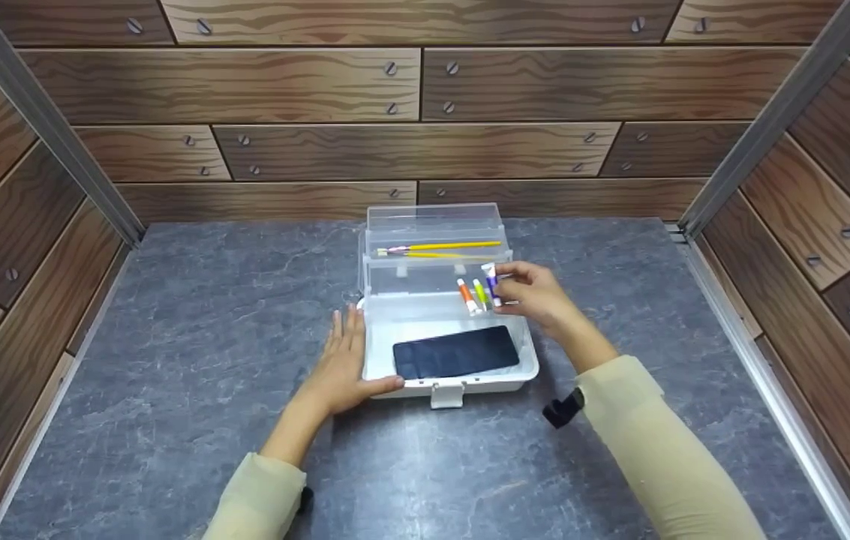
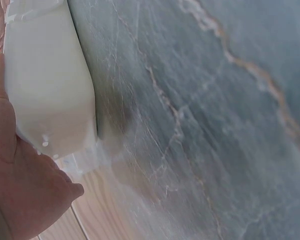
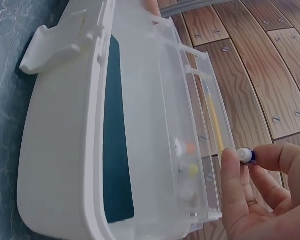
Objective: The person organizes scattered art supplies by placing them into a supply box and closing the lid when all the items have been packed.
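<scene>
A white plastic box (image 1: 528, 375) with raised clear trays stands on the table. My right hand (image 1: 537, 296) pinches a small purple-blue paint tube (image 1: 492, 286) with a white cap, over the lower clear tray. Beside it in that tray are an orange tube (image 1: 466, 295) and a yellow-green tube (image 1: 479, 291). My left hand (image 1: 342, 367) rests against the box's left side, fingers straight and thumb on the front rim. A black smartphone (image 1: 456, 352) lies in the box's bottom. In the right wrist view, the tube's white cap (image 3: 244, 155) shows between thumb and fingers.
Yellow-handled paintbrushes (image 1: 455, 245) lie in the upper clear tray (image 1: 432, 217). A white latch (image 1: 447, 395) hangs at the box's front. Wood-patterned walls (image 1: 319, 82) and metal rails (image 1: 755, 352) border the grey marbled table (image 1: 207, 322).
</scene>
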A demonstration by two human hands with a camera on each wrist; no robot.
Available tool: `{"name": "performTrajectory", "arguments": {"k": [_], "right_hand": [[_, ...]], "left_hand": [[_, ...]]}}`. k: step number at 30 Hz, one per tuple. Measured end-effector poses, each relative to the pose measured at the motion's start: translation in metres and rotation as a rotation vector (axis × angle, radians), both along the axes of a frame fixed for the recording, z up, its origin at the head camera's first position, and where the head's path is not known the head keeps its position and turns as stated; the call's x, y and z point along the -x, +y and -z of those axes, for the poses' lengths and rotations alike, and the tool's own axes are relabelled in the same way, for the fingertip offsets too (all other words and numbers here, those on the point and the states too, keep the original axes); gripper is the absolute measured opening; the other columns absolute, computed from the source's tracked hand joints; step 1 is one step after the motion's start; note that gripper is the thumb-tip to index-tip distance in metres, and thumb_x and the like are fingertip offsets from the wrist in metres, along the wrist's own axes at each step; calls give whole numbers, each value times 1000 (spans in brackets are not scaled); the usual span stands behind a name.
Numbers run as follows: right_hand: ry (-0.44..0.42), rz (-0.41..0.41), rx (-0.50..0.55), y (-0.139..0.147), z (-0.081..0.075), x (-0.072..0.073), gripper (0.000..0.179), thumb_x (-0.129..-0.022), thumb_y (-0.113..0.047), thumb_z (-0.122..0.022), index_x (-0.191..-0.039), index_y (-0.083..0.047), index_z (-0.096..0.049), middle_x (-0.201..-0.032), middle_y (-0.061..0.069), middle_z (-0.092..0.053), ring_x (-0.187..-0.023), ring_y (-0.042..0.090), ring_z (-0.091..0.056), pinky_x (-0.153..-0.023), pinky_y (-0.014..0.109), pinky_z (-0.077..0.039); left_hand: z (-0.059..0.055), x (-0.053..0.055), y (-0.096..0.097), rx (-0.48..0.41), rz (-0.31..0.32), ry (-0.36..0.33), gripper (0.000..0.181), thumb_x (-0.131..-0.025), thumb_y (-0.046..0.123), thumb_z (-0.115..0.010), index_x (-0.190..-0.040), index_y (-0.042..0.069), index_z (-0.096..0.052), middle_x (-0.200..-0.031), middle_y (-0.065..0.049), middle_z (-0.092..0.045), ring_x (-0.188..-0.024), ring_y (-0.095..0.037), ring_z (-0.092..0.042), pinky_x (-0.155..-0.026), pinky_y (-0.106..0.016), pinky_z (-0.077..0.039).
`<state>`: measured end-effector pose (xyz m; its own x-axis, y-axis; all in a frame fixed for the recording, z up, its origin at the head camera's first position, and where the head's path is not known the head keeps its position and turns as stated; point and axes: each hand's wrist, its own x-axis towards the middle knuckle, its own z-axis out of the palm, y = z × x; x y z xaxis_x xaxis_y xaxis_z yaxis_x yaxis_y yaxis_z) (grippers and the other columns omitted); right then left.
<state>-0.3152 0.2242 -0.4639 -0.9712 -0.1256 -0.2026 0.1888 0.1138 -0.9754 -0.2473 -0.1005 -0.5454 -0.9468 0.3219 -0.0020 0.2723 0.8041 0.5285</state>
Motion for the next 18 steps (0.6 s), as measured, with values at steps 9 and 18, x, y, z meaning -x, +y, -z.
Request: {"name": "performTrajectory", "arguments": {"k": [9, 18], "right_hand": [[3, -28, -16, -19, 3, 4, 48, -88, 4, -55, -136, 4, -52, -93, 7, -58, -81, 18, -65, -72, 30, -61], [31, -51, -66, -34, 4, 9, 48, -87, 5, -55, -134, 1, -56, -90, 8, -59, -77, 17, -64, -69, 30, -62]], "left_hand": [[0, -1, 1, 3, -12, -10, 139, -69, 86, -61, -159, 2, 4, -167, -18, 5, -152, -41, 7, -122, -57, -9], [0, -1, 1, -7, -12, -8, 138, -70, 84, -64, -159, 1, 2, -167, -20, 4, -152, -41, 8, -122, -57, -10]]}}
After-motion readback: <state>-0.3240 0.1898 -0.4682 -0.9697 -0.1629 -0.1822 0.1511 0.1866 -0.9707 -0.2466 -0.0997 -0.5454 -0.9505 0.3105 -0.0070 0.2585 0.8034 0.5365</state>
